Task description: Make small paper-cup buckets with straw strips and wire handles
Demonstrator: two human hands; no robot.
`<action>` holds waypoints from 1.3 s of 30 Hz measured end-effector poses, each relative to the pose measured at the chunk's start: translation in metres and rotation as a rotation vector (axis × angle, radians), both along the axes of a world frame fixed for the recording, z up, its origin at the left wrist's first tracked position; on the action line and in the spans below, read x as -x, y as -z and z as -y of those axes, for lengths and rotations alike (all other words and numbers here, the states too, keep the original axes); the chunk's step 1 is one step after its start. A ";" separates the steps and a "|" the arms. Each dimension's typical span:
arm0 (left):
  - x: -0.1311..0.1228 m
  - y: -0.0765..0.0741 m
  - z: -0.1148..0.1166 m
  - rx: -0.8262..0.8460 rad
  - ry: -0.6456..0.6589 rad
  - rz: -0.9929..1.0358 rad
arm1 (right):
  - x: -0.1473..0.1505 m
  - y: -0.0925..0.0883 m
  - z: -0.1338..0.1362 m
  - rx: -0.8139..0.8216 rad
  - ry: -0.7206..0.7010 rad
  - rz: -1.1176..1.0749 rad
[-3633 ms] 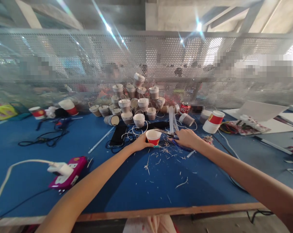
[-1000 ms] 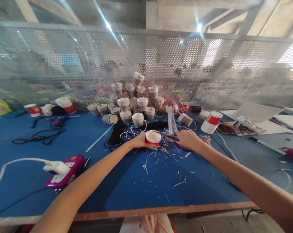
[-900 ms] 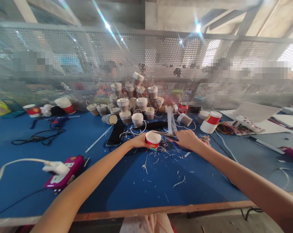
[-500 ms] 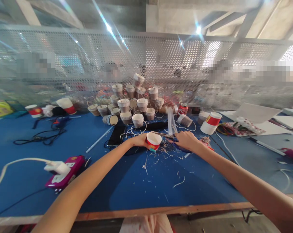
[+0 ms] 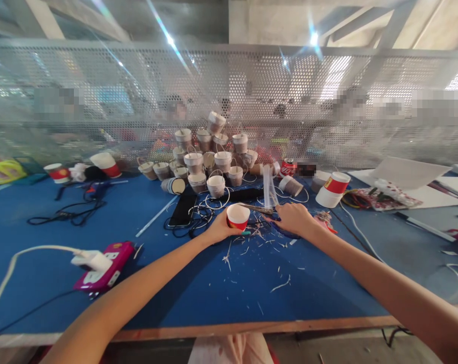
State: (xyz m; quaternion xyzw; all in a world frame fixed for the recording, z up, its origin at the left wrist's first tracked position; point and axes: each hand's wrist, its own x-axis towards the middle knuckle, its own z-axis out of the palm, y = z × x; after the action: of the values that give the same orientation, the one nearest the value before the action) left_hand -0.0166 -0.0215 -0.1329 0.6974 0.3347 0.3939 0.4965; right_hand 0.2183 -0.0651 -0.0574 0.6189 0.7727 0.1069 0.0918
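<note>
While L hand (image 5: 219, 228) grips red/white cup (image 5: 238, 218), R hand (image 5: 294, 218) is closed on scissors (image 5: 262, 208), which reach cup's rim; scraps (image 5: 227, 258) on blue tbl (image 5: 198, 298), pails (image 5: 193, 163) piled behind.

Here's pale, creased clothing (image 5: 231, 350) down below, faint reddish flecks showing, then bare forearms (image 5: 153, 277), and look, a teal tip (image 5: 246, 233) at the left thumb (image 5: 234, 232)!

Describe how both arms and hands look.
The left forearm and right forearm are bare, with no sleeve, watch or bracelet showing. Neither the left hand nor right hand wears a glove. A teal patch shows at the left thumb tip, perhaps a painted nail.
</note>
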 end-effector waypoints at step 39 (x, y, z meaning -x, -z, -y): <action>0.009 -0.017 -0.045 0.128 0.546 -0.098 | 0.000 -0.001 -0.004 0.001 -0.042 0.005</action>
State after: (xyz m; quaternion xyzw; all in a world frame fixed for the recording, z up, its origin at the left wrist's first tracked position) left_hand -0.0256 0.0232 -0.1162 0.7472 0.1822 0.1897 0.6104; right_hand 0.2183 -0.0611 -0.0564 0.6021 0.7855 0.1100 0.0918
